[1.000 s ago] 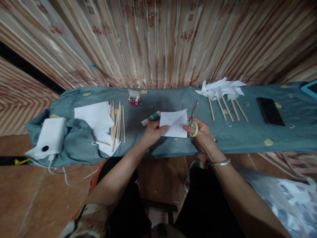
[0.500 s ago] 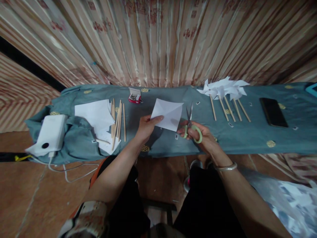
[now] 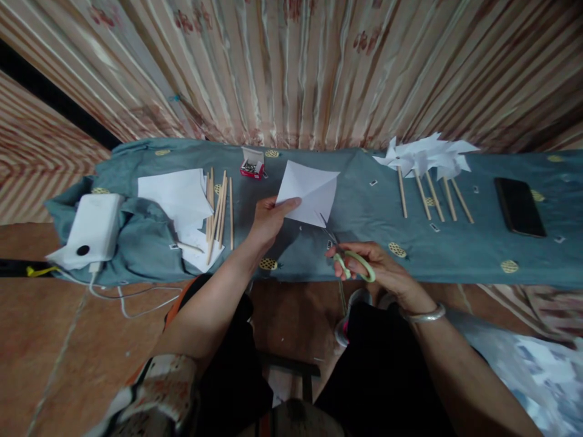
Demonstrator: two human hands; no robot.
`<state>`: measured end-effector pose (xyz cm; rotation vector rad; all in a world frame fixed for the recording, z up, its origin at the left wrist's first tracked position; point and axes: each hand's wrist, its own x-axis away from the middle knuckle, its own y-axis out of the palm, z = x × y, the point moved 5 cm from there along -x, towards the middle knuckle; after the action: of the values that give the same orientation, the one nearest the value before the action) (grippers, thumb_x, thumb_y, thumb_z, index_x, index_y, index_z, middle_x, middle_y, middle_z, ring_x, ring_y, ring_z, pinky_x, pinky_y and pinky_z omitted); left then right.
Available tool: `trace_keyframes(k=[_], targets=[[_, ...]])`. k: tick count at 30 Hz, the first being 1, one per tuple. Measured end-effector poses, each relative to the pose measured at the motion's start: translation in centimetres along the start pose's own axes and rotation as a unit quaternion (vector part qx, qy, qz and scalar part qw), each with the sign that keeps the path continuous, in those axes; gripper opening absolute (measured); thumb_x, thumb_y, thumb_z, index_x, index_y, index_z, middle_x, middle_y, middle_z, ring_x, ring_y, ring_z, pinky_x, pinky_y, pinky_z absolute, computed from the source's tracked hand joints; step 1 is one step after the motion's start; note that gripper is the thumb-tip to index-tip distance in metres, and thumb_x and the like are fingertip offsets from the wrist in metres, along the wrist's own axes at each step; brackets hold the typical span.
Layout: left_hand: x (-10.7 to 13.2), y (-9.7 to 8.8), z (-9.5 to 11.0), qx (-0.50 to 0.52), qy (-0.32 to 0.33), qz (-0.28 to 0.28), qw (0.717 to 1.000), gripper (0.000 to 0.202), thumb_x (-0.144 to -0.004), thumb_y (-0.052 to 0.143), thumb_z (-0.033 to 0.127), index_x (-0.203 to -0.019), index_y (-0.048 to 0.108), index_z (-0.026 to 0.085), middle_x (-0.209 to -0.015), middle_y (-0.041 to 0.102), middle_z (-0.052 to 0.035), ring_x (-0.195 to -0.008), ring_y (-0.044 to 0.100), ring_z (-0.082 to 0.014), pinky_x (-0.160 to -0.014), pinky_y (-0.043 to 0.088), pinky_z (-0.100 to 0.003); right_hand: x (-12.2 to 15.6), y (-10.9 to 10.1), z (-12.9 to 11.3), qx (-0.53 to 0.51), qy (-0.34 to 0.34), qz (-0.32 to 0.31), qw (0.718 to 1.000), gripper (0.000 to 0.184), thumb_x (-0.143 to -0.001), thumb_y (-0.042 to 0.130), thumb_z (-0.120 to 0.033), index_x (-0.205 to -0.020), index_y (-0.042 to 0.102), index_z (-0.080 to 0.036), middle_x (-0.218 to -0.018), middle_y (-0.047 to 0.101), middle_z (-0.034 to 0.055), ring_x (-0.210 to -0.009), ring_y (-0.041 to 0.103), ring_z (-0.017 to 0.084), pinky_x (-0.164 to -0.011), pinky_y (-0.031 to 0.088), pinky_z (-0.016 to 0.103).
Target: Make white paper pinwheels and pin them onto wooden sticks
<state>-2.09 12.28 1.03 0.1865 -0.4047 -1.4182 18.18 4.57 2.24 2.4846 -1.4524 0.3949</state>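
Observation:
My left hand (image 3: pixel 269 223) pinches the left edge of a creased white paper square (image 3: pixel 312 191), thumb on top, holding it over the cloth. My right hand (image 3: pixel 364 258) grips scissors (image 3: pixel 353 265) by their light green handles. The scissor blades are parted slightly and reach up-left to the paper's lower right corner; whether they have cut into it I cannot tell. Left of my left hand lie several wooden sticks (image 3: pixel 231 212) and white paper sheets (image 3: pixel 170 197). A small red and white box (image 3: pixel 252 170) of metal pins or tacks stands open behind it.
Several white paper pinwheels (image 3: pixel 430 156) on sticks lie at the back right. A black phone (image 3: pixel 519 206) rests farther right. On the left is a white power bank (image 3: pixel 94 229) with cables. A green cloth (image 3: pixel 460 255) covers the narrow table; a curtain (image 3: pixel 291 79) hangs behind.
The scissors have turned from pointing upward to pointing up-left, with their tips now at the paper's lower right corner. My left hand still holds the paper. The view has shifted slightly.

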Motion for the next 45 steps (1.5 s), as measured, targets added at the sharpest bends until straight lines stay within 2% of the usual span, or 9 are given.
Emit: trace_keyframes(k=[6,14,21,27,36,45], targets=[[0.2,0.2,-0.3,-0.001,-0.004,-0.010,1.000,0.025,-0.053,0.087,0.031,-0.067,0.074,0.014,-0.067,0.073,-0.0020,-0.058,0.063,-0.0125,-0.060,0.048,-0.024,-0.4,-0.1,0.7,-0.045,0.017,-0.005,0.999,0.050,-0.068,0.081,-0.054,-0.099,0.073,-0.016,-0.069,0.065,0.0007,-0.058,0.056,0.011,-0.057,0.047,0.025],[0.4,0.3,-0.3,-0.016,-0.006,-0.020,1.000,0.023,-0.056,0.085,0.031,-0.068,0.074,0.014,-0.068,0.072,-0.0023,-0.060,0.063,-0.0131,-0.061,0.048,-0.025,-0.5,0.0,0.7,-0.053,0.035,0.005,0.998,0.049,-0.064,0.083,-0.056,-0.095,0.074,-0.019,-0.068,0.064,-0.0010,-0.059,0.056,0.009,-0.059,0.048,0.023],[0.4,0.4,-0.3,-0.016,-0.011,-0.015,1.000,0.025,-0.054,0.086,0.031,-0.067,0.074,0.013,-0.066,0.072,-0.0031,-0.058,0.061,-0.0131,-0.058,0.046,-0.024,-0.4,-0.1,0.6,-0.035,0.013,0.020,0.999,0.046,-0.068,0.081,-0.054,-0.096,0.074,-0.019,-0.067,0.064,-0.0014,-0.060,0.056,0.009,-0.059,0.049,0.023],[0.4,0.2,-0.3,-0.018,-0.022,-0.007,1.000,0.029,-0.052,0.087,0.034,-0.069,0.075,0.013,-0.068,0.072,-0.0036,-0.059,0.062,-0.0142,-0.061,0.048,-0.026,-0.7,-0.1,1.0,-0.046,0.028,0.001,0.999,0.048,-0.063,0.084,-0.052,-0.095,0.074,-0.018,-0.064,0.064,-0.0022,-0.055,0.057,0.008,-0.055,0.049,0.021],[0.5,0.1,-0.2,-0.026,-0.020,0.001,0.999,0.025,-0.055,0.085,0.031,-0.069,0.076,0.014,-0.069,0.073,-0.0046,-0.061,0.063,-0.0142,-0.062,0.048,-0.026,-1.0,-0.3,1.5,-0.070,0.070,0.013,0.995,0.049,-0.055,0.089,-0.049,-0.089,0.074,-0.017,-0.061,0.063,-0.0036,-0.053,0.059,0.007,-0.054,0.051,0.019],[0.8,0.6,-0.4,-0.039,-0.035,-0.018,0.998,0.028,-0.051,0.086,0.034,-0.069,0.076,0.014,-0.068,0.073,-0.0034,-0.061,0.061,-0.0144,-0.061,0.047,-0.026,-1.1,-0.3,1.1,-0.038,0.042,0.009,0.998,0.048,-0.062,0.086,-0.051,-0.094,0.075,-0.016,-0.063,0.065,-0.0017,-0.055,0.059,0.009,-0.054,0.050,0.023]])
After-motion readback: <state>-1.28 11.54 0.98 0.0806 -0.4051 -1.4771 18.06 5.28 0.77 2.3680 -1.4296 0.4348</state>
